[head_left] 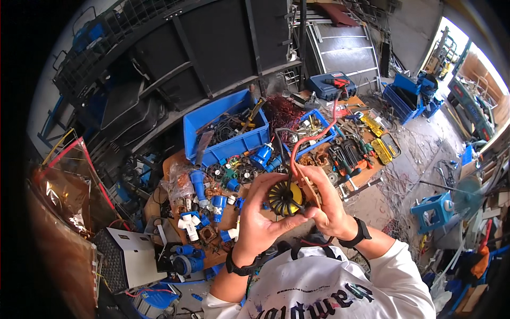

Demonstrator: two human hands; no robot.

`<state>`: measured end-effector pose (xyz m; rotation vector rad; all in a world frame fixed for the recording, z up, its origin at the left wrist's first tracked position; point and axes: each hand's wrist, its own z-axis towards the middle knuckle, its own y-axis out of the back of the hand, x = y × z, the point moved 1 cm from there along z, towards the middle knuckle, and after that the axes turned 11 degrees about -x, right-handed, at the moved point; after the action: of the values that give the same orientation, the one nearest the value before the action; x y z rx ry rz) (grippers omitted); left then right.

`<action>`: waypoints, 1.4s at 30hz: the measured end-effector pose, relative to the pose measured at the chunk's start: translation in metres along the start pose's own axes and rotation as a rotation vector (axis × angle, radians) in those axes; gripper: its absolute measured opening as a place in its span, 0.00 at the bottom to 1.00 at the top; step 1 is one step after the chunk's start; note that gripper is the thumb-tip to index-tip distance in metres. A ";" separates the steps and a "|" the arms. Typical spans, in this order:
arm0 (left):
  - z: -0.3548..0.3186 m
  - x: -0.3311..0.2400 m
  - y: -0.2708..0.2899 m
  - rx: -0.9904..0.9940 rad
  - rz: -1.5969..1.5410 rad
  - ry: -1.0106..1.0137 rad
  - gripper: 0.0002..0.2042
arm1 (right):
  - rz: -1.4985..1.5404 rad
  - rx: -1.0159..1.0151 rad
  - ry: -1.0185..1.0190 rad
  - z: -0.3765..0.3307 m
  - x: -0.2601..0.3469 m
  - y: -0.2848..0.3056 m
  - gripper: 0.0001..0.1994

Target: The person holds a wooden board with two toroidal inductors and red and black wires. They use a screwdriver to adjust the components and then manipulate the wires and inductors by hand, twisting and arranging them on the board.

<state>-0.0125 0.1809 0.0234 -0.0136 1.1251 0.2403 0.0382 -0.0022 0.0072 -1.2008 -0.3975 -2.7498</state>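
Between both hands, above the near edge of the cluttered wooden table, is a toroidal coil (286, 199) with a yellow core and thick black windings. My left hand (256, 215) is closed around its left side. Gripping the coil from the right, my right hand (328, 207) also presses against a flat brown copper-coloured piece (308, 186) along the coil's edge. A thick red cable (319, 139) runs from this piece up and to the right across the table. Beside it, a dark cable (282, 142) rises from the coil. Where these leads join is hidden by my fingers.
Beyond my hands stands a blue crate (227, 152) of scrap wire. A blue tray (313, 142) holds small metal parts. Pliers and screwdrivers (353, 154) lie at the right, near a yellow bit case (381, 151). Blue connectors (197, 186) and a white pipe fitting (188, 225) lie at left.
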 end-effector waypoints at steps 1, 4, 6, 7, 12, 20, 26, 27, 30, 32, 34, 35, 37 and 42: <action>0.001 0.000 -0.001 -0.016 0.003 -0.006 0.40 | 0.014 0.007 -0.015 0.001 -0.001 -0.001 0.44; 0.001 0.000 -0.003 -0.090 0.016 0.014 0.39 | 0.024 -0.007 -0.059 0.001 -0.001 0.000 0.44; 0.002 0.004 -0.003 -0.150 0.029 -0.029 0.34 | 0.024 -0.016 -0.070 0.002 -0.002 -0.001 0.43; 0.002 0.002 -0.001 -0.116 0.014 -0.018 0.33 | 0.013 -0.012 -0.062 0.002 -0.001 0.000 0.43; 0.010 -0.004 0.002 -0.044 -0.021 -0.045 0.26 | -0.026 0.000 -0.022 0.004 -0.002 0.001 0.43; 0.014 -0.001 0.003 0.049 -0.147 0.102 0.23 | 0.012 0.008 -0.101 0.002 -0.011 0.003 0.42; 0.007 0.007 0.003 0.013 -0.568 0.439 0.17 | -0.045 0.018 -0.175 0.000 -0.012 0.005 0.40; 0.007 0.009 0.003 0.009 -0.594 0.462 0.16 | -0.064 0.022 -0.175 0.000 -0.011 0.005 0.40; 0.004 0.008 0.004 -0.016 -0.605 0.474 0.15 | -0.086 0.018 -0.218 -0.002 -0.009 0.005 0.38; 0.002 0.009 0.003 -0.023 -0.599 0.456 0.16 | -0.042 0.007 -0.233 -0.004 -0.010 0.004 0.37; 0.001 0.009 0.001 -0.022 -0.525 0.390 0.18 | -0.007 0.009 -0.262 -0.005 -0.010 0.003 0.36; 0.000 0.009 0.001 -0.016 -0.454 0.332 0.18 | 0.006 0.016 -0.284 -0.005 -0.010 0.003 0.36; -0.003 0.012 -0.001 -0.014 -0.348 0.245 0.22 | 0.037 0.034 -0.321 -0.005 -0.009 0.004 0.36; 0.001 0.022 -0.002 0.007 -0.280 0.200 0.27 | 0.145 0.038 -0.385 -0.007 -0.014 0.004 0.35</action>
<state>-0.0026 0.1835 0.0039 -0.1915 1.3075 -0.0164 0.0436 -0.0082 -0.0067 -1.6789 -0.3769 -2.3758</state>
